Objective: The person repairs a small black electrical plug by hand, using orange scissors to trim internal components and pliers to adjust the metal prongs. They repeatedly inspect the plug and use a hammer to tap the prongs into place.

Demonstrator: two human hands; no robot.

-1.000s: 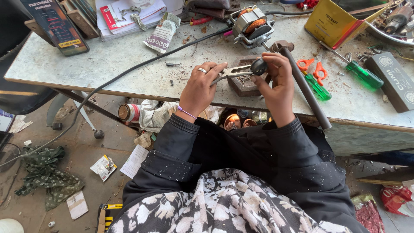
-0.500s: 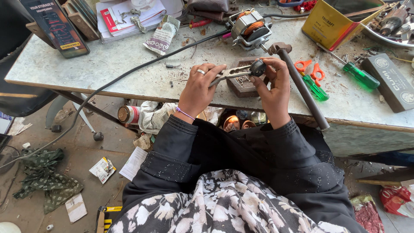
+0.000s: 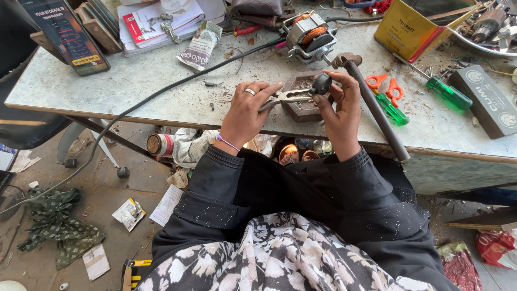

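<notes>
Over the near edge of the worktop (image 3: 134, 89), the left hand (image 3: 245, 110) squeezes pliers (image 3: 285, 97) by their handles onto a small black part (image 3: 321, 84) pinched in the right hand (image 3: 340, 110); it looks light, hard, rounded, likely slippery.

On the tabletop (image 3: 161, 102), the small tray (image 3: 299, 105) lies just before my hands, the motor (image 3: 309, 35) behind it, the hammer (image 3: 371, 105) right of it, the screwdrivers (image 3: 447, 91) farther right.
</notes>
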